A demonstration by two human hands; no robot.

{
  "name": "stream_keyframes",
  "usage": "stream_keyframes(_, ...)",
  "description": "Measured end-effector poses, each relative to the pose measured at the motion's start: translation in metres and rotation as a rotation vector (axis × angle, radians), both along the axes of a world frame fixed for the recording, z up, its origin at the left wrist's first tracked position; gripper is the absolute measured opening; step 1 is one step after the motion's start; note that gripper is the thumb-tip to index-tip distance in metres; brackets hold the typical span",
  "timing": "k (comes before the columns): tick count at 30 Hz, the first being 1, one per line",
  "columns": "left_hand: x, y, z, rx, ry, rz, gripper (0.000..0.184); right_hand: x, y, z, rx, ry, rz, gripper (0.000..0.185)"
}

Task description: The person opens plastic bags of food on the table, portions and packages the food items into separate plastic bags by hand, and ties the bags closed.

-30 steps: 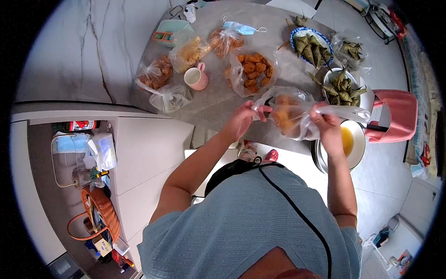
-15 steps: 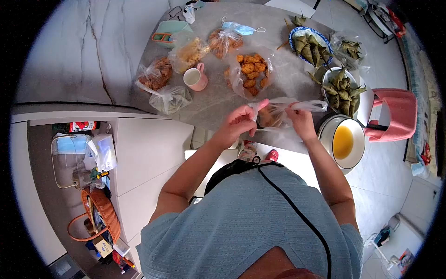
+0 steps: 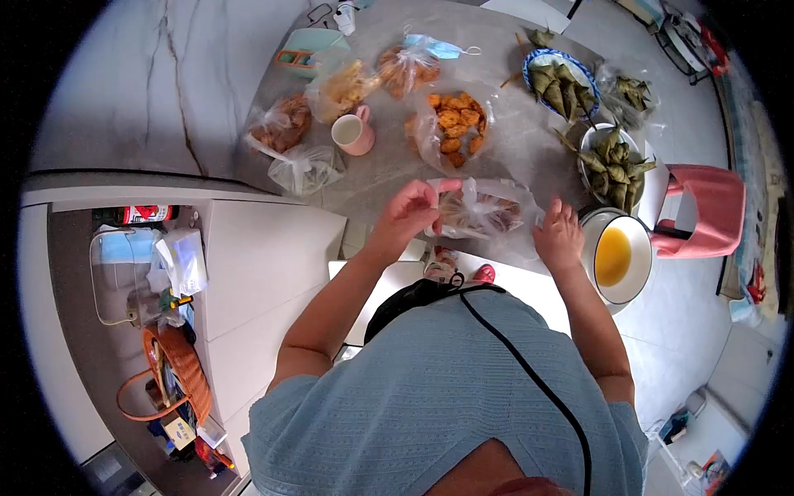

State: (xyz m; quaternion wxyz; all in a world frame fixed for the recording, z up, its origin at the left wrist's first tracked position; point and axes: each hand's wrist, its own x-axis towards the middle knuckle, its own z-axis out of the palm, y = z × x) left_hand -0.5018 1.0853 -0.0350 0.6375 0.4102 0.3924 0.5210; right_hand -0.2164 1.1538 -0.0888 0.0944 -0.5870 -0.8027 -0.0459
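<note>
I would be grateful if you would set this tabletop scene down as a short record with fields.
left hand: fingers at the near bag's left end, grip unclear
right hand: open, by the bag's right end
near bag: clear plastic, contents blurred
beyond it: open bag of orange-brown pieces
left side: pink mug, upright
right side: leaf-wrapped parcels, yellow liquid in a white bowl

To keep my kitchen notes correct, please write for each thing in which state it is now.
Plastic bag between the hands: gathered; knot unclear
Bag of orange-brown pieces: open
Pink mug: upright, uncovered
White basin: uncovered, yellow liquid inside
Blue-rimmed bowl: uncovered, leaf parcels inside
Left hand: fingers bent, grip unclear
Right hand: open
</note>
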Motion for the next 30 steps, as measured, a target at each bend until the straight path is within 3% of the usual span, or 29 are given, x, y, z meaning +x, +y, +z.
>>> stream_keyframes(2, -0.002, -0.002, 0.001, 0.007, -0.009, 0.034, 0.010, 0.010, 0.001, -0.011, -0.606, -0.066, -0.131, 0.048)
stream_keyframes(4, -0.003, -0.003, 0.001, 0.012, -0.018, 0.073, 0.010, 0.011, 0.000, -0.005, -0.586, 0.041, -0.062, 0.041)
stream_keyframes(6, -0.006, -0.006, 0.004, 0.025, 0.013, 0.067, 0.012, 0.012, 0.001, 0.011, -0.824, 1.065, -0.031, 0.034)
stream_keyframes(7, -0.005, -0.008, 0.007, 0.025, 0.014, 0.074, 0.012, 0.008, 0.002, 0.030, -0.827, 1.063, -0.024, 0.034)
stream_keyframes(9, -0.002, -0.013, 0.016, 0.014, 0.032, 0.070, 0.012, -0.008, 0.002, 0.076, -0.937, 1.561, -0.087, 0.031)
stream_keyframes(12, -0.011, -0.020, 0.040, 0.074, 0.250, 0.219, 0.010, -0.019, -0.006, 0.104, -1.003, 1.616, 0.035, 0.032)
stream_keyframes(14, -0.027, -0.028, 0.056, 0.057, 0.229, 0.270, 0.008, -0.022, -0.010, 0.116, -1.013, 1.573, 0.123, 0.033)
stream_keyframes(16, -0.032, -0.040, 0.068, 0.047, 0.213, 0.327, 0.007, -0.029, -0.013, 0.129, -1.199, 1.776, 0.216, 0.035)
stream_keyframes(18, -0.031, -0.051, 0.077, 0.013, 0.246, 0.272, 0.006, -0.041, -0.018, 0.130, -1.268, 1.782, 0.314, 0.040)
stream_keyframes(20, -0.021, -0.064, 0.075, -0.014, 0.210, 0.278, 0.008, -0.059, -0.027, 0.127, -1.410, 1.775, 0.613, 0.054)
stream_keyframes(22, -0.006, -0.076, 0.073, -0.013, 0.147, 0.259, 0.015, -0.075, -0.037, 0.121, -1.514, 1.650, 0.690, 0.073)
stream_keyframes(24, 0.007, -0.090, 0.067, 0.018, 0.291, 0.244, 0.030, -0.091, -0.054, 0.118, -1.365, 1.544, 0.802, 0.076)
stream_keyframes(25, 0.014, -0.096, 0.064, 0.012, 0.334, 0.330, 0.028, -0.099, -0.062, 0.118, -1.325, 1.506, 0.843, 0.078)
stream_keyframes(27, 0.017, -0.111, 0.062, -0.003, 0.380, 0.439, 0.026, -0.119, -0.071, 0.124, -0.831, 0.852, 1.123, 0.077)
stream_keyframes(28, 0.015, -0.117, 0.065, -0.131, 0.313, 0.490, 0.025, -0.125, -0.071, 0.122, -0.848, 0.846, 1.144, 0.077)
stream_keyframes(30, 0.007, -0.133, 0.063, -0.262, 0.243, 0.556, 0.024, -0.138, -0.071, 0.118, -1.265, 0.798, 0.898, 0.070)
